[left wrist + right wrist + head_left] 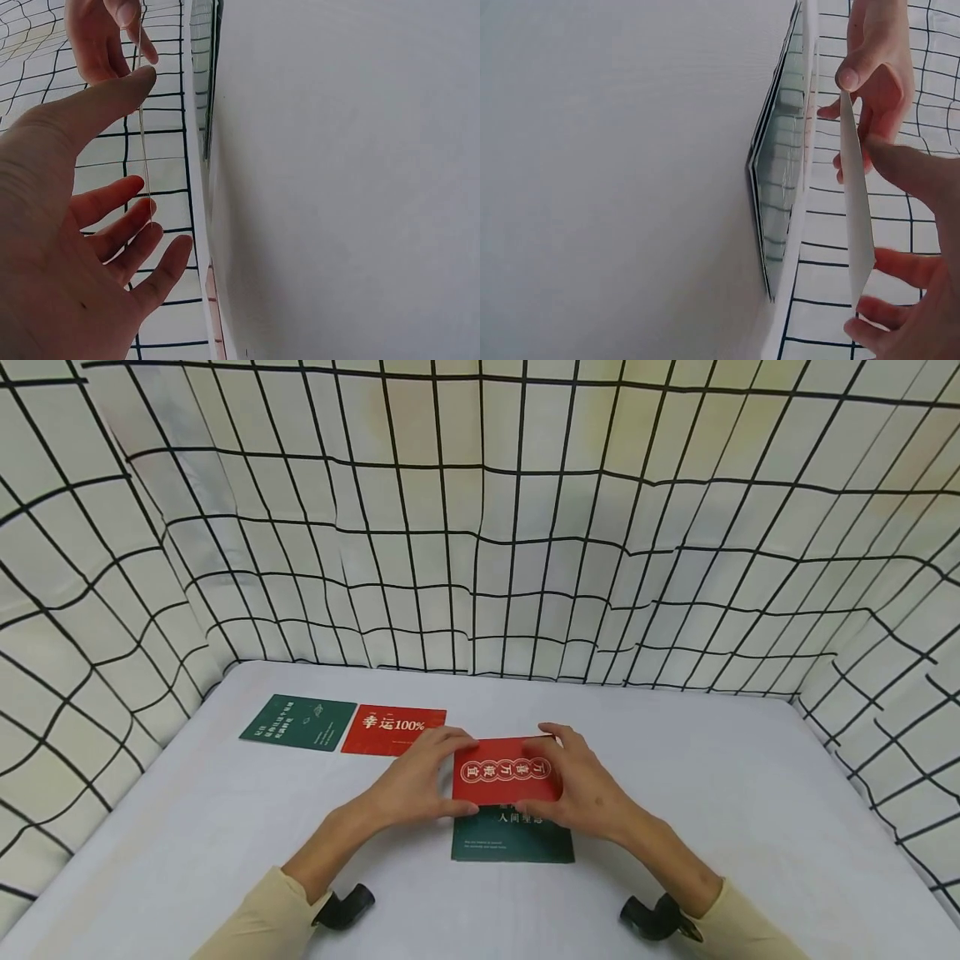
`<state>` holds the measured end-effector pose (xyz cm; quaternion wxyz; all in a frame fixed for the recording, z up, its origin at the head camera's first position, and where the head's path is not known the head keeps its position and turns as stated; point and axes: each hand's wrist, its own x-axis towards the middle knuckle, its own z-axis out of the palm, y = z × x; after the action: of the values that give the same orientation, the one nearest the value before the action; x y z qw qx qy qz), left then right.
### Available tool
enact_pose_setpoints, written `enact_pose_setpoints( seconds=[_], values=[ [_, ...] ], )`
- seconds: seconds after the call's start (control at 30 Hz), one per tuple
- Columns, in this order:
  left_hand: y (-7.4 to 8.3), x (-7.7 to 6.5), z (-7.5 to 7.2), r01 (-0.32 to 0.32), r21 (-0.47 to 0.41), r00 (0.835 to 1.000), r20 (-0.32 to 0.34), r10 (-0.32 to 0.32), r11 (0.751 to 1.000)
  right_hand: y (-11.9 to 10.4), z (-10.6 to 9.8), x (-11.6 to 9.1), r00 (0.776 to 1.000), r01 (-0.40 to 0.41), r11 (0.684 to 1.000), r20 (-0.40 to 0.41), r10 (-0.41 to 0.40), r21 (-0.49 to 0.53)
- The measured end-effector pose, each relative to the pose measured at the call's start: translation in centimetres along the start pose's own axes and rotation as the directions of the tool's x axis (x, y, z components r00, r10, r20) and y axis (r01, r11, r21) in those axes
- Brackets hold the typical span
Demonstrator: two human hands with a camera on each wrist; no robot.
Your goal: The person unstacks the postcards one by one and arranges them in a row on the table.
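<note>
A red card (pixel 506 785) with white characters in linked rings is held up level by both hands above the table. My left hand (pixel 412 785) grips its left end, thumb on the near edge and fingers on the far edge. At the other end, my right hand (pixel 592 789) holds it the same way. The right wrist view shows the card's pale underside (pixel 857 202). Below it lies a small stack of cards (pixel 513 847), dark green on top; its far part is hidden by the red card.
Farther back on the left, a green card (pixel 300 722) and a red card (pixel 393 731) lie side by side on the white tabletop (pixel 712 760). Black netting (pixel 517 535) over white cloth surrounds the table's back and sides.
</note>
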<state>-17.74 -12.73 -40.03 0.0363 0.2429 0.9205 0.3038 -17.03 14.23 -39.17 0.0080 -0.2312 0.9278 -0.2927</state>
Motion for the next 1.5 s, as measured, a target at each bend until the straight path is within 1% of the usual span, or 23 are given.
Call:
enact_pose_setpoints(
  seconds=[0.13, 0.23, 0.33, 0.43, 0.63, 0.93, 1.1, 1.2, 1.27, 1.33, 1.5],
  values=[
    [-0.2, 0.2, 0.0, 0.007, 0.011, 1.000, -0.017, -0.007, 1.000, 0.1, 0.1, 0.2, 0.993, -0.087, 0.996, -0.078, 0.088, 0.012],
    [-0.2, 0.3, 0.0, 0.014, 0.006, 1.000, -0.028, -0.014, 1.000, 0.2, 0.1, 0.5, 0.974, -0.168, 0.984, -0.143, 0.176, 0.063],
    [-0.2, 0.4, -0.1, 0.020, -0.002, 0.999, -0.037, -0.020, 1.000, 0.1, 0.0, 0.6, 0.959, -0.217, 0.964, -0.152, 0.240, 0.155],
    [-0.2, 0.5, -0.1, 0.018, -0.004, 0.999, -0.050, -0.018, 1.000, 0.1, -0.1, 0.7, 0.954, -0.237, 0.946, -0.128, 0.270, 0.222],
    [-0.1, 0.7, -0.3, 0.021, -0.019, 0.998, -0.059, -0.022, 1.000, 0.2, 0.2, 0.8, 0.952, -0.246, 0.917, -0.100, 0.290, 0.314],
    [-0.1, 1.1, -0.3, 0.017, 0.002, 0.996, -0.093, -0.017, 1.000, 0.0, 0.5, 1.2, 0.945, -0.219, 0.862, -0.119, 0.303, 0.458],
    [-0.2, 1.3, -0.2, 0.031, -0.001, 0.994, -0.105, -0.031, 1.000, 0.3, 0.7, 1.4, 0.939, -0.233, 0.834, -0.108, 0.328, 0.501],
    [-0.3, 1.4, -0.2, 0.049, -0.013, 0.994, -0.101, -0.050, 0.999, 0.6, 0.8, 1.5, 0.933, -0.247, 0.817, -0.101, 0.346, 0.522],
    [-0.3, 1.5, -0.2, 0.061, -0.019, 0.994, -0.095, -0.063, 0.998, 0.6, 0.8, 1.6, 0.933, -0.246, 0.808, -0.095, 0.347, 0.535],
    [-0.4, 1.5, -0.3, 0.075, -0.025, 0.993, -0.087, -0.077, 0.997, 0.6, 0.7, 1.6, 0.935, -0.240, 0.805, -0.093, 0.341, 0.543],
    [-0.8, 1.7, -0.7, 0.095, -0.022, 0.993, -0.072, -0.097, 0.995, 0.8, 0.8, 1.8, 0.942, -0.219, 0.811, -0.097, 0.320, 0.542]
  ],
)
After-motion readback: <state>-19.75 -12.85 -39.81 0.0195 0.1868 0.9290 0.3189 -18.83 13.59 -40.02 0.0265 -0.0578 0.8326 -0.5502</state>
